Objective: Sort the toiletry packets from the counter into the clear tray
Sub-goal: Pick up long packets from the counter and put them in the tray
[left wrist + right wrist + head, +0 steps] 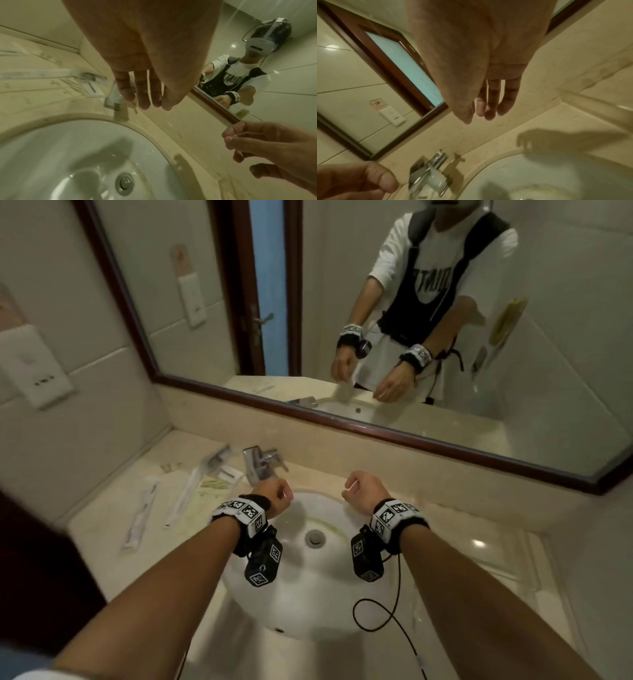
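Several toiletry packets lie on the beige counter left of the basin: a long white packet (142, 510), a second long packet (186, 498), a clear-wrapped one (215, 460) and a small packet with gold print (214, 484). The packets (34, 73) also show blurred in the left wrist view. A clear tray (507, 563) sits faintly visible on the counter right of the basin, and its blurred rim (599, 108) shows in the right wrist view. My left hand (274, 496) and right hand (363, 487) hover over the basin's far rim, fingers loosely curled, holding nothing.
A white basin (308, 604) with a metal drain fills the middle. The chrome faucet (257, 463) stands just beyond my left hand. A wood-framed mirror (376, 433) runs along the back. A black cable (376, 611) loops over the basin.
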